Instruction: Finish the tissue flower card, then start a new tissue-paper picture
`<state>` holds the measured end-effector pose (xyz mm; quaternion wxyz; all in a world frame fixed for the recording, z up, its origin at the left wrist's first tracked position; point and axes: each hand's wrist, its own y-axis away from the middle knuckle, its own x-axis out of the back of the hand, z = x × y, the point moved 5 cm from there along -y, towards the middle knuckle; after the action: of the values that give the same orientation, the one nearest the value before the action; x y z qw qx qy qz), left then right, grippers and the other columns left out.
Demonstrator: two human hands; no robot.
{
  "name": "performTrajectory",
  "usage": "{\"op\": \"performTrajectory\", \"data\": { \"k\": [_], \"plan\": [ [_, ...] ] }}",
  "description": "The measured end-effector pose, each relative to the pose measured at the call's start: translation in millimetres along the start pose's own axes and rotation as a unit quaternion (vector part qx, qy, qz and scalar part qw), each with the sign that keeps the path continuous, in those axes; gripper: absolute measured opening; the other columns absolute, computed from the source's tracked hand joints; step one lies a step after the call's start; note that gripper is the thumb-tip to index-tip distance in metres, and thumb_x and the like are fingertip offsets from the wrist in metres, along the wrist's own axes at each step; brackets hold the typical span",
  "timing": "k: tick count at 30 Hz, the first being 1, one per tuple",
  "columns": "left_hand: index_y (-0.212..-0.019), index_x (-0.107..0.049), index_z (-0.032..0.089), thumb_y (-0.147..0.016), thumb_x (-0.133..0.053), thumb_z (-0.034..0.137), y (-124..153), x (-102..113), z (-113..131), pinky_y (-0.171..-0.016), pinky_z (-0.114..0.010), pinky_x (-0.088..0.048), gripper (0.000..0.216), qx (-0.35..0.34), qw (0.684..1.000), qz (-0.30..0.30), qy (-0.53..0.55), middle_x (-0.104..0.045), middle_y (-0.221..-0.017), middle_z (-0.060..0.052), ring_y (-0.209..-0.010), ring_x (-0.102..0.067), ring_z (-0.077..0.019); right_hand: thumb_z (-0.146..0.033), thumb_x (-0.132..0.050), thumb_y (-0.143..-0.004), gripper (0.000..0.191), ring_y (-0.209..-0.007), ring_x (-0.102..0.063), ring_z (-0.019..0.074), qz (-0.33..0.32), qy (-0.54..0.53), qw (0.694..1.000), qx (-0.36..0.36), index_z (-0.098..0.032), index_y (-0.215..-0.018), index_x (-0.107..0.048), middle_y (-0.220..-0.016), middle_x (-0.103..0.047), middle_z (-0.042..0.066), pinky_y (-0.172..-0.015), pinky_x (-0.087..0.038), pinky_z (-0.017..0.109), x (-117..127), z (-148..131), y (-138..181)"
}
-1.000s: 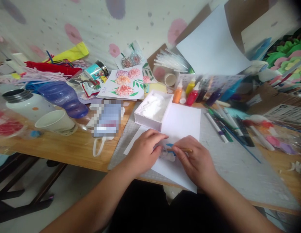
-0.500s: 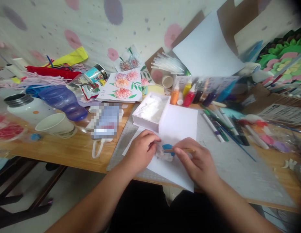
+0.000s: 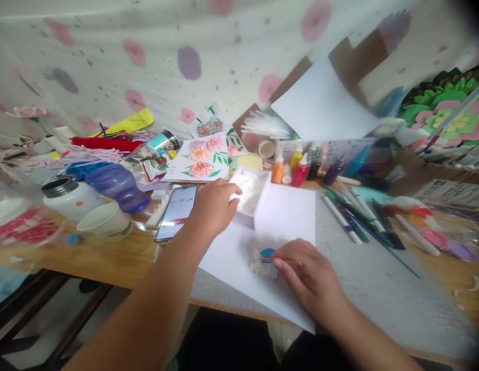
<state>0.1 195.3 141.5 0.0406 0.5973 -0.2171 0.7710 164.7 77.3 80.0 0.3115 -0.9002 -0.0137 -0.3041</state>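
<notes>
Left hand (image 3: pixel 215 207) at the white box (image 3: pixel 258 206); right hand (image 3: pixel 314 282) working lower centre

Right hand pinches a thin stick (image 3: pixel 291 263) onto the small blue-and-white piece (image 3: pixel 267 254) on the white sheet (image 3: pixel 289 216); left hand curls over the box's near edge, its grasp hidden; with the sheet unheld, the piece could, I judge, slide or smear; one box, one phone (image 3: pixel 176 212), one paper cup (image 3: pixel 103 222), at least five paint bottles (image 3: pixel 277 171).

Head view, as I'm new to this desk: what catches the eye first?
Mid-desk, the right hand pinches a thin stick at a blue dab on the white sheet, while the left hand is at the rim of the white box. Paint bottles line up beyond the box.
</notes>
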Motion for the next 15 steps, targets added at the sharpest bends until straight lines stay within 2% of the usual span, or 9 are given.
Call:
{"op": "performTrajectory", "data": {
  "k": [7,9,12,15],
  "plan": [
    [-0.099,-0.069,0.027,-0.077,-0.061,0.024,-47.9,-23.5,10.1,-0.087,-0.041,-0.043,0.023,-0.044,0.996,-0.058,-0.055,-0.064,-0.102,-0.004,-0.098,-0.057,-0.0265,-0.02,-0.052,-0.092,0.012,-0.071,-0.057,0.0151,0.009,0.012,1.0,0.01,-0.02,-0.086,-0.063,-0.076,-0.065,0.001,-0.067,-0.041,0.032,-0.3,0.2,1.1],
    [-0.091,-0.07,0.027,-0.075,-0.064,0.022,-55.7,-31.6,13.3,-0.086,-0.041,-0.043,0.018,-0.064,0.994,-0.067,-0.06,-0.063,-0.1,-0.004,-0.098,-0.056,-0.0267,-0.02,-0.052,-0.092,0.013,-0.071,-0.057,0.0154,0.01,0.017,1.0,0.008,-0.02,-0.085,-0.063,-0.075,-0.065,0.001,-0.067,-0.042,0.032,-0.1,-0.5,0.7],
    [-0.072,-0.068,0.022,-0.074,-0.06,0.014,-61.2,-33.0,13.7,-0.083,-0.04,-0.042,0.011,-0.081,0.994,-0.05,-0.061,-0.061,-0.089,-0.005,-0.094,-0.056,-0.0264,-0.021,-0.052,-0.092,0.014,-0.071,-0.058,0.0159,0.006,0.018,1.0,0.004,-0.02,-0.084,-0.064,-0.076,-0.066,0.002,-0.069,-0.043,0.033,0.5,-1.6,0.2],
    [-0.068,-0.065,0.02,-0.075,-0.056,0.012,-57.2,-18.8,9.8,-0.079,-0.038,-0.043,0.013,-0.074,0.996,-0.004,-0.047,-0.059,-0.084,-0.006,-0.09,-0.056,-0.0255,-0.021,-0.052,-0.091,0.014,-0.071,-0.058,0.0161,0.004,0.015,1.0,0.001,-0.021,-0.084,-0.064,-0.077,-0.067,0.002,-0.07,-0.043,0.034,1.2,-1.8,0.3]
  ]
}}
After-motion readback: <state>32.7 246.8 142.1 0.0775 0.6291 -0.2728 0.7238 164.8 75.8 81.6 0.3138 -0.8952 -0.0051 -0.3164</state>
